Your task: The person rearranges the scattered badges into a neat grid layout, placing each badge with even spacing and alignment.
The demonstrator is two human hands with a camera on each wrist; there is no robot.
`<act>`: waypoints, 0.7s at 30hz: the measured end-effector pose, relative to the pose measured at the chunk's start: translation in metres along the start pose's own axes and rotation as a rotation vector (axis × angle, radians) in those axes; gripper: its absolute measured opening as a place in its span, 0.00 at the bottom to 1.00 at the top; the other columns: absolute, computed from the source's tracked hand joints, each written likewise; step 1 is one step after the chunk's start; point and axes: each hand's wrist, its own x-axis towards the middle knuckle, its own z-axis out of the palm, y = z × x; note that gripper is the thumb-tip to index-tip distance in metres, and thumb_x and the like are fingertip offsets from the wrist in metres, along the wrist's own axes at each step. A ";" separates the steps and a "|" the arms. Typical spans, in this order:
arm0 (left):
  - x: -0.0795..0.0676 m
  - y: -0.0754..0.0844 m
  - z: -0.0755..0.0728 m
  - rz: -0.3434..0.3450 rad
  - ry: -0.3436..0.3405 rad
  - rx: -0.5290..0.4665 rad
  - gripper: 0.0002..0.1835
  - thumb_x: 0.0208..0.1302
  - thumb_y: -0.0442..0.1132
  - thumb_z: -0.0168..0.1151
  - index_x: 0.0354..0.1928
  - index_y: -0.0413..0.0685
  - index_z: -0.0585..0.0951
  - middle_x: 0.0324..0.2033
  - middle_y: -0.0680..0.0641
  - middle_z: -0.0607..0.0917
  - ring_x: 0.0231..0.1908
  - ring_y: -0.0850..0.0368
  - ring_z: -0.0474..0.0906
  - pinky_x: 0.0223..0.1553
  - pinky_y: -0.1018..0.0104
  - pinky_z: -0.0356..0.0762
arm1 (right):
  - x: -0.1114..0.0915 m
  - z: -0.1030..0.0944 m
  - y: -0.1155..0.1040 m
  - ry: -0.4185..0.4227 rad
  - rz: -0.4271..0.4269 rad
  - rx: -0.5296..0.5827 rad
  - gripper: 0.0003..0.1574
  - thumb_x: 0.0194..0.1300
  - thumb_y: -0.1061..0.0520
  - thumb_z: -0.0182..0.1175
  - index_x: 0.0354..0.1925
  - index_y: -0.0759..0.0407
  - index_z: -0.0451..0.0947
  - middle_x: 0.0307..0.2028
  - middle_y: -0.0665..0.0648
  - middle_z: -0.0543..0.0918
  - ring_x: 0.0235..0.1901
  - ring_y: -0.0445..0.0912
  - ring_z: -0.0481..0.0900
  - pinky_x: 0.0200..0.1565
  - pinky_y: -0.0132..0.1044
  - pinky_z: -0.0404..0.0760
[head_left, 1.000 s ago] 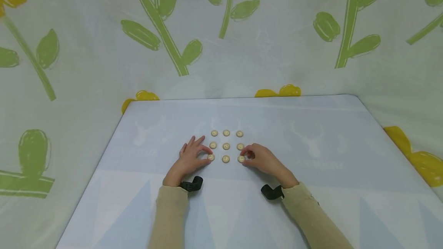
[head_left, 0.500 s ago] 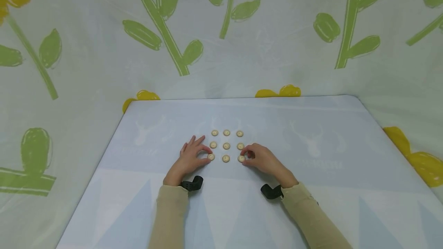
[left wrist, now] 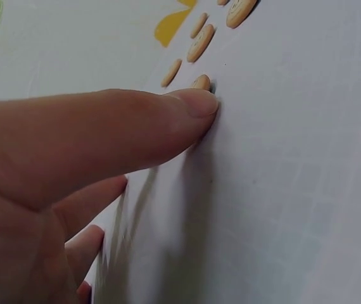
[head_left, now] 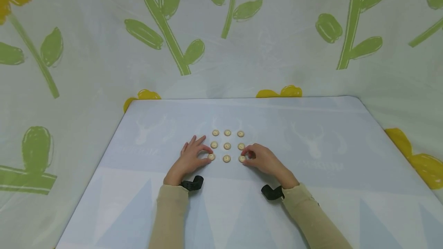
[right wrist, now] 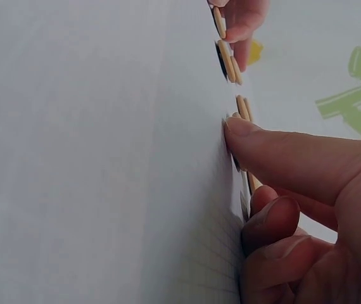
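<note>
Round tan wooden game pieces with dark marks on their faces lie flat in three rows of three. My left hand (head_left: 188, 160) pinches the front-left game piece (head_left: 211, 157) between thumb and index finger, its other fingers spread out. At the opposite corner, my right hand (head_left: 264, 160) pinches the front-right game piece (head_left: 242, 158), with its remaining fingers curled under. Between them sits the front-middle game piece (head_left: 226, 158). In the left wrist view the thumb (left wrist: 180, 120) mostly covers the held piece. The right thumb (right wrist: 256, 139) partly hides its piece in the right wrist view.
The game pieces rest on a pale blue and white table (head_left: 311, 210) with faint antler prints. Behind it hangs a light cloth (head_left: 277, 49) with green leaves and yellow flowers. A black wrist camera (head_left: 194, 183) sits on the left wrist, and another black wrist camera (head_left: 271, 192) on the right.
</note>
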 end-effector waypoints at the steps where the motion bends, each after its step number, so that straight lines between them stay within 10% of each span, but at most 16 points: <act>1: 0.000 0.000 0.000 0.000 -0.001 0.001 0.09 0.51 0.45 0.64 0.37 0.59 0.79 0.66 0.47 0.56 0.67 0.47 0.36 0.61 0.47 0.30 | 0.000 0.000 0.000 0.001 0.001 0.002 0.12 0.49 0.55 0.67 0.35 0.49 0.77 0.27 0.49 0.71 0.30 0.44 0.67 0.33 0.36 0.68; 21: 0.002 -0.004 -0.001 -0.006 -0.009 0.016 0.09 0.52 0.46 0.64 0.36 0.59 0.79 0.66 0.48 0.55 0.67 0.48 0.35 0.61 0.47 0.30 | 0.001 -0.001 -0.003 -0.015 -0.017 -0.007 0.13 0.49 0.56 0.67 0.36 0.49 0.77 0.27 0.48 0.71 0.29 0.43 0.67 0.33 0.35 0.67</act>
